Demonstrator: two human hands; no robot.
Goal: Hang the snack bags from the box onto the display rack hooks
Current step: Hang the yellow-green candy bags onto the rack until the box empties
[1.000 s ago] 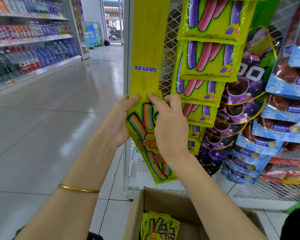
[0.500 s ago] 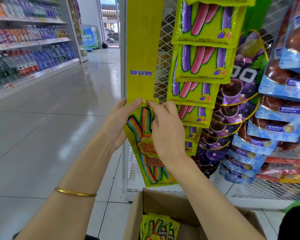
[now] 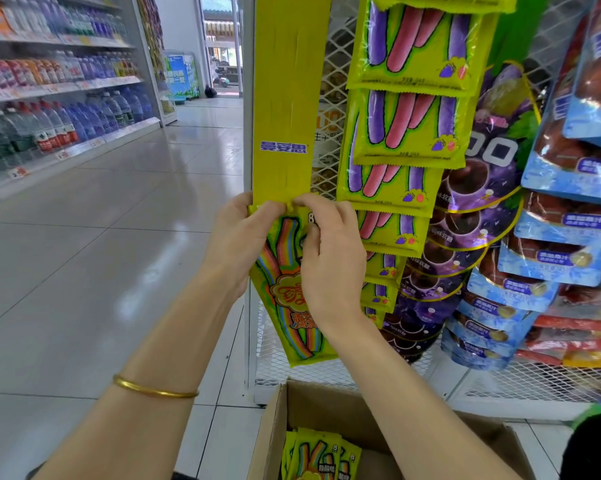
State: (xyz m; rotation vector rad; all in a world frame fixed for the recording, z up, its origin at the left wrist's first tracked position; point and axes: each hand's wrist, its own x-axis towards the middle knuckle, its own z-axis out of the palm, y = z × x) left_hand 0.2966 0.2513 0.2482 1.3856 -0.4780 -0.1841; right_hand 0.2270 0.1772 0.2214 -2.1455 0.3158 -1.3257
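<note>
A yellow-green snack bag (image 3: 285,296) with rainbow strips printed on it hangs tilted at the lower end of a yellow hanging strip (image 3: 285,98). My left hand (image 3: 240,244) pinches the bag's top left corner against the strip's bottom edge. My right hand (image 3: 326,251) pinches the top of the bag from the right, its palm covering the bag's right side. Below, an open cardboard box (image 3: 330,403) holds several more rainbow snack bags (image 3: 319,455), standing upright.
A white wire rack (image 3: 326,368) stands behind the strip. To the right hang columns of green bags (image 3: 409,129), purple bags (image 3: 465,216) and blue bags (image 3: 548,258). Shelves of bottled drinks (image 3: 49,123) line the left side of a tiled aisle (image 3: 84,254).
Both hands have stayed at the top of the bag and closed in along the strip's lower edge. The fingers now curl tighter around the bag's top edge.
</note>
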